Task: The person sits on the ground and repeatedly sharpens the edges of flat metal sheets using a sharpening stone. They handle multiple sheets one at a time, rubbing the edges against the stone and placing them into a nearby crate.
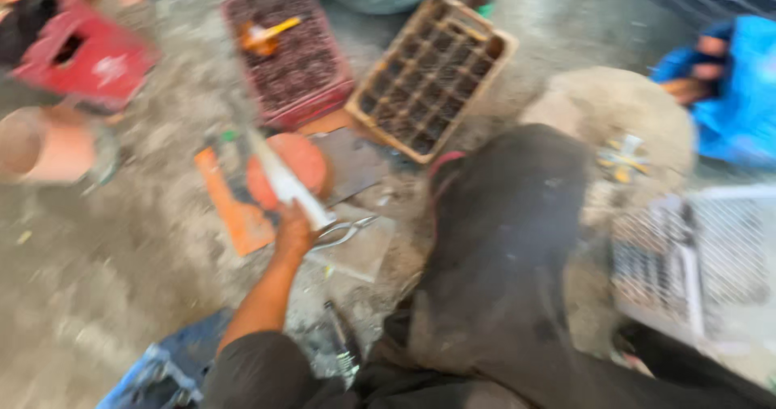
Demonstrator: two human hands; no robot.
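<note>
Left hand (pixel 293 233) fingers wrapped round white pipe (pixel 284 179); right hand unseen.

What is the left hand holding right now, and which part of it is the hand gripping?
The left hand grips a pale, tapered stick-like piece by its lower end; blur hides what it is. The right hand is out of view.

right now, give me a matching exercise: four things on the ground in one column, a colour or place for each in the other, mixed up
Things:
1. pale stick
2. grid tray
3. round disc
4. wire basket

Colour or place:
A. white, at the right edge
B. orange, under the stick
C. tan, tilted beside the dark red crate
D. in the left hand

Pairs: 1-D, 2-C, 3-B, 4-A
</note>
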